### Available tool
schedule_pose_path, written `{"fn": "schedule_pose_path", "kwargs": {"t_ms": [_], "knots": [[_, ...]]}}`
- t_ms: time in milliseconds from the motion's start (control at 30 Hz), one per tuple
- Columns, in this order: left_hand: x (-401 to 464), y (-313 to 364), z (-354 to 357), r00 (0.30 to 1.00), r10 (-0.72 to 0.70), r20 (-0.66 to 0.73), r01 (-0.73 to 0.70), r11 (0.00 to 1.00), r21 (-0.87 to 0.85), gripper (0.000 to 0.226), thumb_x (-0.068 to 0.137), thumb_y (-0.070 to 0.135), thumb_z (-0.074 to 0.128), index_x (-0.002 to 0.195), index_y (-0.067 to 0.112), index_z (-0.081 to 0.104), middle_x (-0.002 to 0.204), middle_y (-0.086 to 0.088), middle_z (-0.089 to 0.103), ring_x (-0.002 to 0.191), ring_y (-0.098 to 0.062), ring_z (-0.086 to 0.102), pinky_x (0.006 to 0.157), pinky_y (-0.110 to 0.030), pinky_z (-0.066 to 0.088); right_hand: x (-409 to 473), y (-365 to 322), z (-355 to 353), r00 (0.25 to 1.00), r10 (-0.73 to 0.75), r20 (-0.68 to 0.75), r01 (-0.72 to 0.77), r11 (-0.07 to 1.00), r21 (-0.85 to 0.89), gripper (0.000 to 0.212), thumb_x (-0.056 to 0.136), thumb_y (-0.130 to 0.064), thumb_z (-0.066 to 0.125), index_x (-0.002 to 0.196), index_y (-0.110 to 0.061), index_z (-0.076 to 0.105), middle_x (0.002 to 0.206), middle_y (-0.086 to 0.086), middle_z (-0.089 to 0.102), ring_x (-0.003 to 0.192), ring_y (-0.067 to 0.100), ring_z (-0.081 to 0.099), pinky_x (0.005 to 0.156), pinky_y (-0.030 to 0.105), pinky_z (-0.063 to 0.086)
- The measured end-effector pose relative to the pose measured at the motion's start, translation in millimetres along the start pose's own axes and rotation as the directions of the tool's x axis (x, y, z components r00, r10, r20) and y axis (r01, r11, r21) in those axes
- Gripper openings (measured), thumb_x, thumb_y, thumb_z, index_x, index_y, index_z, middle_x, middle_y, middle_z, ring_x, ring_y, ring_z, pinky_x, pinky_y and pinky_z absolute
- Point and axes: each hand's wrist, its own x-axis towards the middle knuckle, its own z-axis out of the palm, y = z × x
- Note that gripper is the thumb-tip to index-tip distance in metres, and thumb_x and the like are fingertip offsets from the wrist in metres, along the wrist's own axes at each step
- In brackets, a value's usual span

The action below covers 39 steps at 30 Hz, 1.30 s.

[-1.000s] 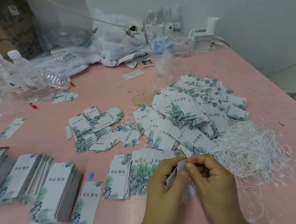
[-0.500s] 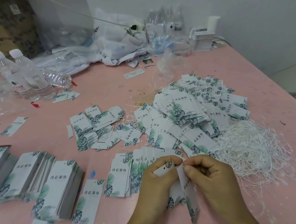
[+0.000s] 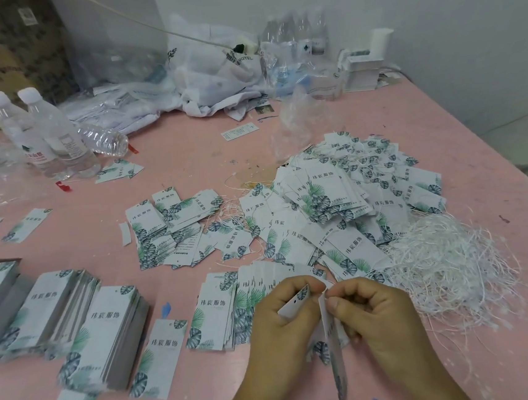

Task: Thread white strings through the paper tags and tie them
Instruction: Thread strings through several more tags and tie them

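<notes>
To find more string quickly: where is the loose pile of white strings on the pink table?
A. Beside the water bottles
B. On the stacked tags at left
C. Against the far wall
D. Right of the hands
D: the strings lie just right of the right hand.

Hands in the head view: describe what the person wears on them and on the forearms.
Both the left hand and the right hand are bare: no gloves, rings or watch show. The forearms are bare too, with no sleeve in view down to the frame's bottom edge.
</notes>
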Motion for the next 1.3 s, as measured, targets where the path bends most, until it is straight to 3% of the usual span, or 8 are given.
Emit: {"fn": "schedule_pose_path", "kwargs": {"t_ms": [267, 433, 633, 767, 833, 900, 1033, 1300], "knots": [[-2.3, 0.4, 2.7, 0.997, 0.058, -0.053, -0.059, 0.998, -0.017, 0.004, 0.084, 0.014, 0.064, 0.084, 0.017, 0.067, 0.072, -0.018, 0.068, 0.063, -0.027, 0.067, 0.058, -0.031, 0.052, 1.9, 1.5, 1.3, 0.979, 0.18, 0.091, -0.196, 0.956, 0.217, 0.014, 0.07, -0.012, 0.078, 0.082, -0.016, 0.074, 0.056, 0.005, 0.056, 0.044, 0.011, 0.046, 0.042, 0.019, 0.04], [1.6, 1.3, -1.9, 0.988, 0.012, -0.154, -0.037, 0.985, -0.166, 0.002, 0.08, 0.014, 0.064, 0.082, 0.014, 0.064, 0.076, -0.023, 0.07, 0.068, -0.027, 0.064, 0.063, -0.032, 0.052, 11.1, 2.6, -10.1, 0.859, 0.446, 0.253, -0.504, 0.642, 0.579, 0.021, 0.072, -0.008, 0.066, 0.093, -0.003, 0.066, 0.056, 0.007, 0.049, 0.032, 0.006, 0.034, 0.029, 0.014, 0.028], [4.0, -1.5, -2.9, 0.984, -0.102, -0.149, 0.045, 0.938, -0.343, 0.009, 0.076, 0.01, 0.068, 0.084, 0.009, 0.064, 0.077, -0.028, 0.067, 0.069, -0.031, 0.06, 0.069, -0.039, 0.049, 12.0, 3.0, -15.7, 0.837, 0.421, 0.349, -0.494, 0.311, 0.812, 0.047, 0.044, -0.005, 0.096, 0.084, -0.004, 0.072, 0.054, -0.001, 0.047, 0.034, 0.002, 0.02, 0.027, 0.016, 0.018], [2.7, -2.6, -1.8, 0.989, -0.125, -0.082, 0.096, 0.949, -0.299, 0.011, 0.077, 0.017, 0.071, 0.085, 0.011, 0.067, 0.082, -0.029, 0.07, 0.071, -0.031, 0.067, 0.065, -0.037, 0.054, 11.9, 3.1, -17.2, 0.951, 0.268, 0.155, -0.281, 0.537, 0.796, 0.045, 0.055, -0.03, 0.093, 0.089, -0.011, 0.071, 0.058, -0.001, 0.049, 0.038, 0.002, 0.02, 0.029, 0.017, 0.022], [0.9, -3.5, 0.1, 0.991, -0.126, -0.05, 0.108, 0.958, -0.267, 0.016, 0.077, 0.02, 0.073, 0.089, 0.011, 0.067, 0.086, -0.029, 0.072, 0.074, -0.032, 0.069, 0.069, -0.039, 0.056, 4.5, -0.4, -13.9, 0.987, 0.161, -0.014, -0.13, 0.846, 0.517, 0.044, 0.058, -0.044, 0.087, 0.087, -0.014, 0.073, 0.059, 0.0, 0.056, 0.037, 0.006, 0.037, 0.034, 0.018, 0.032], [0.2, -3.4, 1.9, 0.992, -0.121, -0.035, 0.109, 0.962, -0.251, 0.013, 0.079, 0.015, 0.07, 0.09, 0.009, 0.066, 0.083, -0.026, 0.072, 0.071, -0.031, 0.068, 0.066, -0.036, 0.056, -3.9, -1.5, -6.2, 0.995, 0.034, -0.093, -0.02, 0.989, 0.149, 0.035, 0.065, -0.044, 0.076, 0.089, -0.018, 0.075, 0.065, 0.002, 0.066, 0.05, 0.018, 0.057, 0.049, 0.025, 0.047], [0.8, -2.8, 4.6, 0.993, -0.112, -0.032, 0.102, 0.969, -0.224, 0.009, 0.079, 0.008, 0.069, 0.088, 0.008, 0.065, 0.071, -0.021, 0.062, 0.066, -0.027, 0.059, 0.057, -0.028, 0.047, -6.9, -0.6, 5.4, 0.985, -0.166, -0.037, 0.153, 0.96, -0.236, 0.014, 0.075, -0.017, 0.079, 0.081, -0.029, 0.075, 0.075, -0.005, 0.064, 0.06, 0.017, 0.054, 0.058, 0.019, 0.046], [0.0, -4.1, 6.2, 0.995, -0.059, -0.08, 0.052, 0.994, -0.097, 0.018, 0.079, 0.017, 0.068, 0.097, 0.022, 0.07, 0.077, -0.01, 0.069, 0.064, -0.022, 0.064, 0.055, -0.028, 0.051, -7.2, 0.2, 8.6, 0.973, -0.214, -0.083, 0.184, 0.943, -0.277, 0.027, 0.078, -0.004, 0.076, 0.073, -0.03, 0.071, 0.073, -0.004, 0.064, 0.059, 0.014, 0.055, 0.055, 0.019, 0.044]]}}
